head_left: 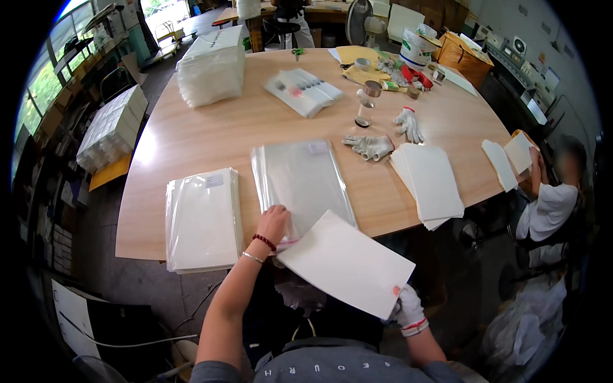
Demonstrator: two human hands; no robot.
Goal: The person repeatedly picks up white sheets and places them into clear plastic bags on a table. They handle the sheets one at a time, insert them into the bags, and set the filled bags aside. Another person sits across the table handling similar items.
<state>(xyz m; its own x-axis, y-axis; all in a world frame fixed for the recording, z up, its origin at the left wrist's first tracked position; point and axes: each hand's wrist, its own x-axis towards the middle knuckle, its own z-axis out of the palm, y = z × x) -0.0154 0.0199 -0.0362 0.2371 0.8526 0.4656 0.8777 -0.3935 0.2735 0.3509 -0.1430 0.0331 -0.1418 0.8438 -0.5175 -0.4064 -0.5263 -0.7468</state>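
My left hand (pixel 274 225), bare with a bead bracelet at the wrist, is closed at the near left edge of the top clear plastic bag (pixel 300 182) in a flat pile. My right hand (pixel 410 309) wears a white glove and grips the lower right corner of a white sheet of card (pixel 348 263). That card is tilted, with its far left corner by the bag's near edge, beside my left hand. Left of the bags lies a stack of white cards in clear bags (pixel 203 220). To the right sits a fanned pile of bare white cards (pixel 429 182).
Work gloves (pixel 369 147) and a clear jar (pixel 366 108) are on the wooden table (pixel 153 159). Farther back are packaged bundles (pixel 211 67), a tape roll (pixel 362 64) and green scissors (pixel 297 53). A seated co-worker (pixel 549 204) handles card at the right edge.
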